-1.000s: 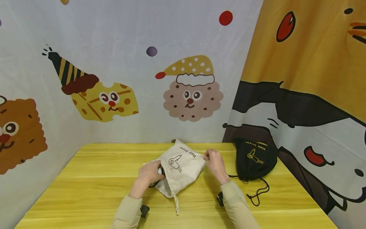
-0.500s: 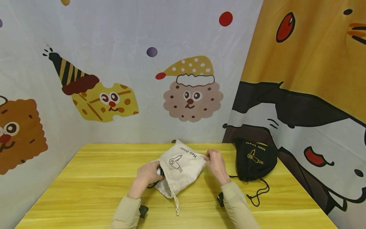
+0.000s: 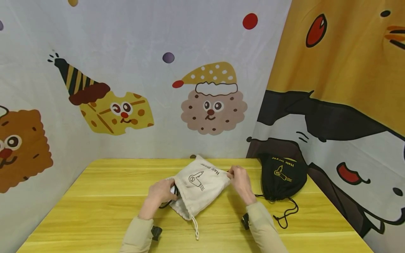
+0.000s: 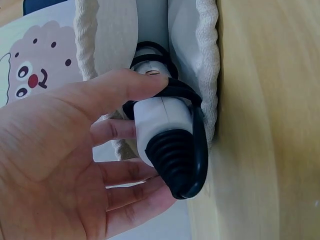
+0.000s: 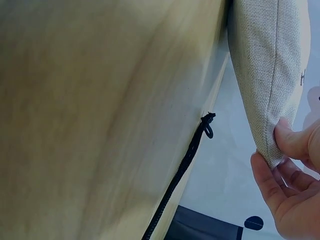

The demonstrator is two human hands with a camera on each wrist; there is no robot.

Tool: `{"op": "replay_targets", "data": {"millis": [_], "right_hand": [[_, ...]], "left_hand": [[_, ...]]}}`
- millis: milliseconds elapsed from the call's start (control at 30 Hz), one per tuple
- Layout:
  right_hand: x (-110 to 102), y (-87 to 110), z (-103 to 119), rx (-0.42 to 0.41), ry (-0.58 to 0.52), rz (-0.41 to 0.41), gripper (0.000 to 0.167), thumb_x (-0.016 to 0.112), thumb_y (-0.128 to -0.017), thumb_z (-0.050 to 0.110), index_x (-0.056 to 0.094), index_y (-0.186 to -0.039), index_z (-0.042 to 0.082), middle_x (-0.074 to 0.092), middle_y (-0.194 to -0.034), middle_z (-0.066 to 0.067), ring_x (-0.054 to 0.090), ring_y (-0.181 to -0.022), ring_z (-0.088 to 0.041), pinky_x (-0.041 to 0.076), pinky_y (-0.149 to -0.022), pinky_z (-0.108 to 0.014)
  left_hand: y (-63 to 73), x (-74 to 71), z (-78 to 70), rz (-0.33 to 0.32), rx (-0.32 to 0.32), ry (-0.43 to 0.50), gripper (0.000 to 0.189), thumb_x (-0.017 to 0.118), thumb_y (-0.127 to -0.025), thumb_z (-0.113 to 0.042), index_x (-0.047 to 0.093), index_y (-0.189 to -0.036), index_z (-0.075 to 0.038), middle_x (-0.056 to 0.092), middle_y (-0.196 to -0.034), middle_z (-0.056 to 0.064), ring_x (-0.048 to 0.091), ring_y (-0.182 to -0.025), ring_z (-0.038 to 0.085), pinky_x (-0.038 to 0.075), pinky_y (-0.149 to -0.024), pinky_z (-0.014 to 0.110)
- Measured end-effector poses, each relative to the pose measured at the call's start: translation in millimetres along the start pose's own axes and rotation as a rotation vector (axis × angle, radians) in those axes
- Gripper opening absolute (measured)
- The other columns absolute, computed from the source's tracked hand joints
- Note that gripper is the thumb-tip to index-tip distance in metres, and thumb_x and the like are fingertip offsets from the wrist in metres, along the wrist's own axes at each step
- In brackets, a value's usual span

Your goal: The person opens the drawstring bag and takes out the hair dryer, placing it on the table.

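A cream drawstring bag (image 3: 205, 186) printed "Hair Dryer" lies in the middle of the table, its mouth facing the left hand. At that mouth the left hand (image 3: 160, 194) grips a white hair dryer (image 4: 162, 117) by its handle, thumb on top and fingers beneath. A black cord (image 4: 200, 145) is wound round the handle, with a ribbed black sleeve at its end. The rest of the dryer is hidden inside the bag. On the far side, the right hand (image 3: 241, 182) pinches a bottom corner of the bag between thumb and fingers.
A black drawstring bag (image 3: 283, 177) with a yellow hair-dryer print lies at the right of the wooden table (image 3: 95, 211), its black string trailing toward the front. A white drawstring (image 3: 195, 226) hangs from the cream bag's mouth. Cartoon-printed curtains (image 3: 126, 52) stand behind.
The left hand has drawn slightly left and toward the person, showing a little more of the dryer's handle and cord. The bag and the right hand have shifted slightly right.
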State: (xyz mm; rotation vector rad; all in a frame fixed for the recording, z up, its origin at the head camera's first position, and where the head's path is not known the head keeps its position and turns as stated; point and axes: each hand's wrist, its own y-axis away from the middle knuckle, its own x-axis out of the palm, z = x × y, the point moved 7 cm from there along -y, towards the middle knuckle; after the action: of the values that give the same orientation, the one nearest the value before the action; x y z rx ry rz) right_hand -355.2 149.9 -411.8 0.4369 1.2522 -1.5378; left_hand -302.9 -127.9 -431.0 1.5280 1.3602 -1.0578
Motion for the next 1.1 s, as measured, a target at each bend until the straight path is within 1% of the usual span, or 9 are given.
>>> {"op": "replay_targets", "data": {"millis": [100, 333, 467, 567, 600, 800, 933, 1033, 1100], "right_hand": [[-0.8, 0.7, 0.1, -0.003, 0.003, 0.000, 0.011, 0.074, -0.079, 0.007, 0.065, -0.075, 0.005, 0.062, -0.074, -0.009, 0.058, -0.063, -0.019, 0.048, -0.054, -0.028], [0.7, 0.7, -4.2, 0.020, 0.011, 0.018, 0.011, 0.074, -0.080, 0.008, 0.065, -0.074, 0.006, 0.062, -0.073, -0.008, 0.055, -0.062, -0.016, 0.046, -0.054, -0.027], [0.7, 0.7, -4.9, 0.027, 0.005, 0.028, 0.011, 0.074, -0.081, 0.008, 0.065, -0.075, 0.005, 0.062, -0.073, -0.008, 0.056, -0.063, -0.017, 0.046, -0.054, -0.027], [1.4, 1.2, -4.8, 0.031, -0.004, 0.038, 0.010, 0.073, -0.081, 0.008, 0.066, -0.076, 0.005, 0.062, -0.074, -0.009, 0.056, -0.063, -0.017, 0.046, -0.054, -0.027], [2.0, 1.3, -4.9, 0.033, -0.007, 0.044, 0.009, 0.073, -0.081, 0.008, 0.066, -0.076, 0.005, 0.062, -0.074, -0.009, 0.056, -0.063, -0.017, 0.046, -0.053, -0.026], [5.3, 1.6, -5.4, 0.042, -0.009, 0.119, 0.009, 0.073, -0.082, 0.009, 0.067, -0.076, 0.006, 0.064, -0.072, -0.007, 0.054, -0.060, -0.014, 0.043, -0.052, -0.024], [5.1, 1.0, -3.1, 0.041, -0.024, 0.175, 0.010, 0.071, -0.083, 0.009, 0.065, -0.074, 0.007, 0.063, -0.071, -0.006, 0.051, -0.057, -0.012, 0.041, -0.052, -0.023], [3.9, -1.5, 0.0, 0.032, -0.037, 0.203, 0.010, 0.070, -0.083, 0.009, 0.064, -0.074, 0.007, 0.063, -0.071, -0.006, 0.049, -0.057, -0.012, 0.040, -0.054, -0.024], [4.8, -4.8, 1.4, 0.039, -0.042, 0.231, 0.009, 0.069, -0.084, 0.011, 0.065, -0.076, 0.007, 0.063, -0.072, -0.005, 0.050, -0.059, -0.013, 0.041, -0.055, -0.025]], "left_hand": [[0.3, -0.5, 2.2, 0.007, 0.004, -0.001, 0.034, 0.080, -0.072, -0.031, 0.059, -0.094, -0.017, 0.065, -0.096, 0.004, 0.062, -0.086, 0.028, 0.050, -0.069, 0.045], [1.1, -1.8, 3.5, 0.018, 0.009, 0.003, 0.033, 0.080, -0.072, -0.031, 0.056, -0.089, -0.016, 0.064, -0.091, 0.005, 0.061, -0.085, 0.029, 0.051, -0.069, 0.046], [1.1, -2.1, 4.1, 0.017, -0.001, 0.011, 0.035, 0.079, -0.073, -0.029, 0.061, -0.099, -0.015, 0.066, -0.098, 0.008, 0.062, -0.088, 0.032, 0.051, -0.070, 0.048], [1.2, -2.0, 5.1, 0.007, -0.007, 0.026, 0.042, 0.079, -0.073, -0.027, 0.063, -0.110, -0.013, 0.067, -0.105, 0.010, 0.063, -0.092, 0.034, 0.052, -0.072, 0.049], [1.2, -2.0, 5.4, 0.002, -0.008, 0.030, 0.043, 0.079, -0.073, -0.026, 0.063, -0.111, -0.013, 0.067, -0.106, 0.010, 0.063, -0.092, 0.034, 0.052, -0.073, 0.049], [-0.3, -2.9, 3.8, -0.029, 0.001, 0.028, 0.041, 0.078, -0.074, -0.021, 0.063, -0.110, -0.010, 0.067, -0.101, 0.012, 0.063, -0.085, 0.032, 0.051, -0.067, 0.046], [-1.3, -4.4, 0.4, -0.047, 0.017, 0.021, 0.041, 0.078, -0.074, -0.017, 0.064, -0.111, -0.007, 0.068, -0.105, 0.015, 0.064, -0.088, 0.032, 0.052, -0.069, 0.046], [-1.8, -6.0, -2.1, -0.059, 0.028, 0.015, 0.038, 0.078, -0.072, -0.015, 0.064, -0.107, -0.006, 0.068, -0.106, 0.015, 0.065, -0.091, 0.034, 0.053, -0.070, 0.046], [-2.2, -6.4, -2.8, -0.059, 0.028, 0.014, 0.036, 0.078, -0.072, -0.014, 0.064, -0.105, -0.006, 0.068, -0.104, 0.015, 0.065, -0.090, 0.034, 0.053, -0.069, 0.046]]}}
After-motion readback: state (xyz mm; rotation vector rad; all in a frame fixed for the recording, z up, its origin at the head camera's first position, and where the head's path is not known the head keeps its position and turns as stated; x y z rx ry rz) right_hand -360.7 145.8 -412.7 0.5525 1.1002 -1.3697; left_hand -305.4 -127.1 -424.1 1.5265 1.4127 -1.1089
